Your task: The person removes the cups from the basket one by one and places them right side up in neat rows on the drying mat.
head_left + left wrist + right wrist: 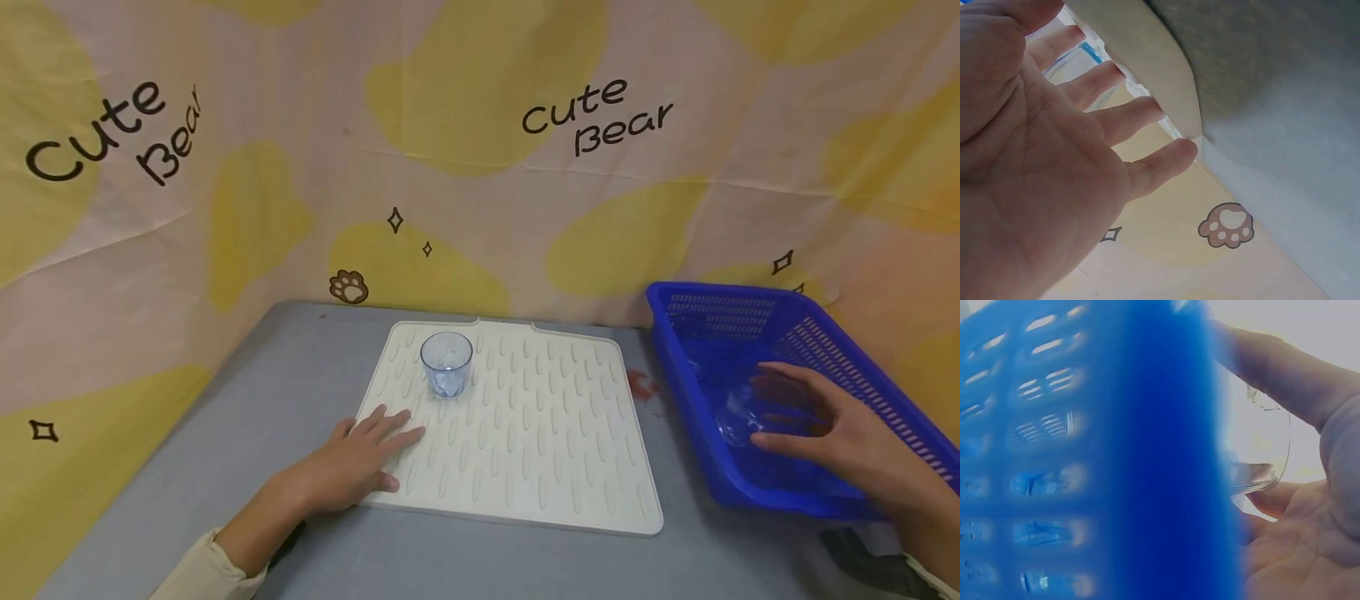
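Note:
My left hand (352,467) rests on the left front corner of a white ribbed draining mat (525,433), fingers spread. The left wrist view shows its palm (1047,169) and extended fingers at the mat's edge. Just beyond those fingertips, a bluish drinking glass (447,367) stands upright on the mat. Over at the right, my right hand (847,425) reaches into a blue plastic basket (686,425) and holds a clear drinking glass (737,419) between thumb and fingers. Part of that glass (1260,475) shows past the basket wall in the right wrist view.
The basket's slotted walls rise around my right hand, and more clear glassware lies inside, partly hidden. A grey table (247,400) lies under everything. Behind and to the left hangs a printed yellow and pink cloth (465,167). A reddish mark (640,385) shows between mat and basket.

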A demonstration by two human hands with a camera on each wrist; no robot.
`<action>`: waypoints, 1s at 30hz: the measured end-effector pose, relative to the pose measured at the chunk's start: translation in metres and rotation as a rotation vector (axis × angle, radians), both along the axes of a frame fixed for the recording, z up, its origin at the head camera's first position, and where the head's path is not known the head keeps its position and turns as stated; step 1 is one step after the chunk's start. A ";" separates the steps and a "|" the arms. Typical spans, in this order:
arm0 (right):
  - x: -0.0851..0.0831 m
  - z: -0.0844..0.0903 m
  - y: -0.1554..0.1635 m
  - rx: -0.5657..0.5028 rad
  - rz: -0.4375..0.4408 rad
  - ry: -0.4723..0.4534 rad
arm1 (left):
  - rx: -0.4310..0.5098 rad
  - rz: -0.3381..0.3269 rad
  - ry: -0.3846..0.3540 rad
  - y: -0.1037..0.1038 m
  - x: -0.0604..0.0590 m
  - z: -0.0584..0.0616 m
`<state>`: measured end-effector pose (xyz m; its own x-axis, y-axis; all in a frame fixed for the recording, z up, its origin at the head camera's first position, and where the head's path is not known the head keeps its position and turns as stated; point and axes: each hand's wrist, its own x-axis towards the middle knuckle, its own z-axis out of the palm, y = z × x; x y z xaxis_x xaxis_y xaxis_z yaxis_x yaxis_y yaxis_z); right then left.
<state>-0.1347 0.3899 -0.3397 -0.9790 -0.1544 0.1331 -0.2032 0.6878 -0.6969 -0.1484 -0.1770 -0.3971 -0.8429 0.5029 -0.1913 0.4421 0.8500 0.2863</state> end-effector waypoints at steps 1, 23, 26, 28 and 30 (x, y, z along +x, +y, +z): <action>0.001 0.001 -0.002 -0.008 0.002 0.011 | 0.002 -0.001 0.002 -0.001 0.001 0.000; 0.013 0.026 -0.021 -0.034 -0.041 0.060 | -0.003 -0.001 0.002 0.000 0.001 0.002; 0.013 0.028 -0.031 -0.017 -0.023 0.045 | 0.001 -0.006 0.001 0.000 0.001 0.002; 0.012 0.029 -0.041 -0.010 0.003 0.042 | 0.003 -0.010 0.001 -0.001 0.002 0.002; 0.011 0.031 -0.052 -0.023 0.049 0.050 | 0.004 -0.014 0.004 -0.001 0.002 0.001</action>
